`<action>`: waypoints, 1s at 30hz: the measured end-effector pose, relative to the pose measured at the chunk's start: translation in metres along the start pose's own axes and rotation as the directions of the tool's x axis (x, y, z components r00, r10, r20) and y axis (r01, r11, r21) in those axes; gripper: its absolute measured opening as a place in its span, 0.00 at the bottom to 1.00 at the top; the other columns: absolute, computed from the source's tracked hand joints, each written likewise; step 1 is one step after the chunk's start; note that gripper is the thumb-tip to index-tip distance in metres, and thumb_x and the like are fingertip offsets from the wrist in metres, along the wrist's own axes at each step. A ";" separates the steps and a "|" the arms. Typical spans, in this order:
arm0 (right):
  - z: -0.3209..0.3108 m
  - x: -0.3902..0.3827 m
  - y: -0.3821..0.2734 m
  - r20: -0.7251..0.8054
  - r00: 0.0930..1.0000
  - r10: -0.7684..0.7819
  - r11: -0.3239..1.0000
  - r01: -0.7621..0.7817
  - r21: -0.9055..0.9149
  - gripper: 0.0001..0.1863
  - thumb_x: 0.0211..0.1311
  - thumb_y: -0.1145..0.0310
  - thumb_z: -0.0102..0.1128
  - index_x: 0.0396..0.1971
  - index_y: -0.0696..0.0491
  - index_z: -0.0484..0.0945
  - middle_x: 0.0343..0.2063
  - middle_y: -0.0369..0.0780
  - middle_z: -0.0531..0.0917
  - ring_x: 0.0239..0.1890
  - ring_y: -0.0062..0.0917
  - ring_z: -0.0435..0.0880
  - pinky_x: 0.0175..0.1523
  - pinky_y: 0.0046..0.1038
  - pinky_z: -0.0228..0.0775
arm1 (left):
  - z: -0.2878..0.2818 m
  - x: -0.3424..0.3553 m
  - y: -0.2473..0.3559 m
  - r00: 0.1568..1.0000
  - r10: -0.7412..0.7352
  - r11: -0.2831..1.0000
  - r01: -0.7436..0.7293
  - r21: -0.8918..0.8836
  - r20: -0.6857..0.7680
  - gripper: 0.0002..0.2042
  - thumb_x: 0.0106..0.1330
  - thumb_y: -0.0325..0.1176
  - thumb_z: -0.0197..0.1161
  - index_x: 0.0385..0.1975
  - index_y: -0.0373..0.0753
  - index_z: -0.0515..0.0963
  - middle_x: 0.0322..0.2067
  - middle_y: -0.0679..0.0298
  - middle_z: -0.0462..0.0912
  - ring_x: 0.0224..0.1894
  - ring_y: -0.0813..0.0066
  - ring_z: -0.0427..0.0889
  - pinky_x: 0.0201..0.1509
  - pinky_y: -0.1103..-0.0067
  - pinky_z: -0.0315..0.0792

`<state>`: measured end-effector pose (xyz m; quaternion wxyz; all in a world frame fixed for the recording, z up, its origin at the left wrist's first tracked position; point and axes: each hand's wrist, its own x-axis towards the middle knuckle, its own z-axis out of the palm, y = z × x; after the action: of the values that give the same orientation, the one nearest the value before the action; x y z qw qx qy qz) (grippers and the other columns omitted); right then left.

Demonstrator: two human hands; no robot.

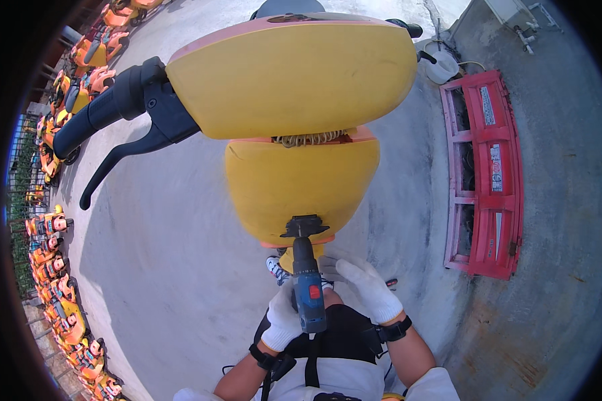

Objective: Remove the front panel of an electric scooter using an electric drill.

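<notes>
A blue and black cordless drill points away from me, held by my left hand in a white knit glove; the grip is mostly hidden under the drill's body. Its chuck end meets a black bracket low on the yellow front panel of a scooter. Gloved in white too, my right hand has its fingers stretched out beside the drill, below the panel. Nothing shows in it, though its fingertips are partly blurred.
Above the panel are the scooter's yellow handlebar cover, black left grip and brake lever. A red slatted rack stands right, near a white bucket. Several orange-yellow scooters line the left side.
</notes>
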<state>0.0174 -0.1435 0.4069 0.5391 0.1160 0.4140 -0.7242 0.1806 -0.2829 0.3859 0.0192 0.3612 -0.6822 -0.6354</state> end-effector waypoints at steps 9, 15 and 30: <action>0.059 0.078 0.011 0.128 0.948 0.291 0.932 -0.311 0.188 0.11 0.64 0.61 0.63 0.33 0.54 0.77 0.23 0.36 0.81 0.26 0.27 0.82 0.41 0.30 0.80 | 0.001 -0.006 -0.034 0.991 -0.125 0.978 0.133 0.163 -0.057 0.21 0.63 0.40 0.71 0.53 0.37 0.78 0.36 0.57 0.88 0.39 0.65 0.88 0.44 0.73 0.80; 0.074 0.076 0.002 0.043 0.947 0.319 0.942 -0.322 0.098 0.11 0.62 0.63 0.61 0.25 0.53 0.76 0.20 0.37 0.79 0.22 0.23 0.80 0.29 0.25 0.76 | -0.001 -0.008 -0.060 0.989 -0.103 0.993 0.108 0.042 -0.107 0.15 0.67 0.38 0.66 0.47 0.36 0.81 0.34 0.59 0.88 0.35 0.68 0.87 0.41 0.72 0.81; 0.069 0.076 0.002 0.049 0.952 0.303 0.939 -0.307 0.156 0.11 0.65 0.62 0.62 0.27 0.52 0.76 0.23 0.37 0.79 0.24 0.23 0.79 0.32 0.26 0.76 | -0.006 0.003 -0.011 0.993 0.084 0.919 -0.045 0.391 -0.083 0.17 0.55 0.39 0.75 0.40 0.41 0.80 0.26 0.60 0.85 0.28 0.58 0.87 0.33 0.70 0.80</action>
<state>0.0090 -0.2458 0.4026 0.6385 0.2135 0.3243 -0.6646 0.1863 -0.2889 0.3761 0.0017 0.3658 -0.8043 -0.4683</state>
